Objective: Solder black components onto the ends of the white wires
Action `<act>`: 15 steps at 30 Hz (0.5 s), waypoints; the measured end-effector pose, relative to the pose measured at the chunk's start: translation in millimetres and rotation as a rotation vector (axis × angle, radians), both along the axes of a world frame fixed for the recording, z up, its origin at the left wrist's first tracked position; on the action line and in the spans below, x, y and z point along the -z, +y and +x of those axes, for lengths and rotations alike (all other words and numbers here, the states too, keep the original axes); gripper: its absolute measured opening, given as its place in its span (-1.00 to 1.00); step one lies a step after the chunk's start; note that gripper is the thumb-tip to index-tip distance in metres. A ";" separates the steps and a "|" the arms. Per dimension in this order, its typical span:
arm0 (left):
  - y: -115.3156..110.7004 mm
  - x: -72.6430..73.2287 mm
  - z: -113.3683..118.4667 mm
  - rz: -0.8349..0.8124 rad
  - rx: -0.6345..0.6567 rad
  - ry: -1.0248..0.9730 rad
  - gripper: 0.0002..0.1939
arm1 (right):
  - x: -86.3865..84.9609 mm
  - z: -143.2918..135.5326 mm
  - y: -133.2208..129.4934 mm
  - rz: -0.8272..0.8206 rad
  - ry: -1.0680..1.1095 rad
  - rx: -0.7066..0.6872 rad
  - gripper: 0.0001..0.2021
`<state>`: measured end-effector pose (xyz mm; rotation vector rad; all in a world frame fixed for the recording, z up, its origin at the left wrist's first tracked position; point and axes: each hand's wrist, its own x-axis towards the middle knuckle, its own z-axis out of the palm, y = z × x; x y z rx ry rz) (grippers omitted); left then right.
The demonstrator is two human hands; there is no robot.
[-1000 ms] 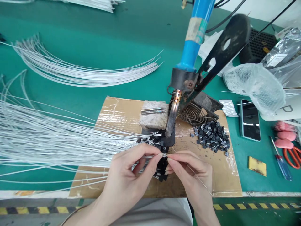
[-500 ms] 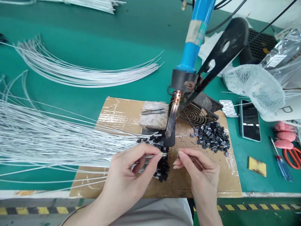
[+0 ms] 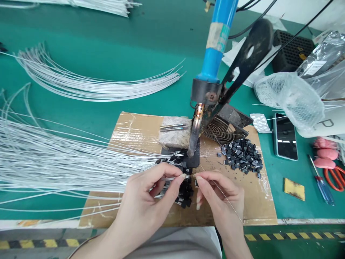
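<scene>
My left hand [image 3: 152,199] is closed in a pinch on a white wire [image 3: 170,178], whose end pokes out past the fingertips. Facing it, my right hand [image 3: 221,196] pinches a small black connector [image 3: 196,182]. A thin solder wire [image 3: 231,206] also runs through the right fingers. A narrow gap separates the two hands. Just above them, a blue-handled soldering iron [image 3: 211,63] is fixed in a black metal bracket [image 3: 246,59], its tip pointing down. Under and beyond my left hand lie white wires [image 3: 81,158] with black connectors [image 3: 185,199] at their ends.
Cardboard [image 3: 134,129] covers the work spot. On it are a pile of loose black connectors [image 3: 242,156], a fan [image 3: 223,126] and a greyish block [image 3: 175,136]. Rightward lie a phone [image 3: 285,136], yellow sponge [image 3: 294,189], screwdriver [image 3: 325,190] and red-handled scissors [image 3: 335,178]. Another wire bundle [image 3: 107,88] lies behind.
My right hand has moved left with the connector and solder wire, closing in on the wire end. My left hand keeps its pinch in nearly the same place. The view has shifted slightly.
</scene>
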<state>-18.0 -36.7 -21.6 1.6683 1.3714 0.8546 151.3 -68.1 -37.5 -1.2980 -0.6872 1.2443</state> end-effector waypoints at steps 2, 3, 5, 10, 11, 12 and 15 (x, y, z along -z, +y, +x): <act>0.0 1.5 0.0 -0.030 -0.006 -0.010 -0.84 | 1.7 -1.0 -0.4 -0.004 0.011 -0.002 -0.98; 0.1 2.3 0.0 -0.037 -0.010 -0.017 -0.84 | 2.2 -1.2 -0.5 -0.003 0.014 -0.001 -0.99; 0.0 3.6 -0.3 -0.040 -0.021 -0.029 -0.85 | 2.6 -1.2 -0.6 -0.002 0.017 0.001 -0.99; 0.5 1.9 -0.9 -0.052 -0.020 -0.030 -0.85 | 2.5 -2.5 -0.2 0.018 0.019 0.014 -0.99; 1.0 0.7 -0.7 -0.057 -0.012 -0.026 -0.84 | 2.8 -3.0 0.0 0.029 0.016 0.019 -0.99; 1.6 -0.7 -0.3 -0.059 -0.005 -0.022 -0.84 | 3.2 -3.5 0.2 0.042 0.013 0.023 -0.99; 3.3 -4.4 0.9 -0.051 0.005 -0.023 -0.83 | 4.7 -4.5 1.3 0.076 0.004 0.031 -0.98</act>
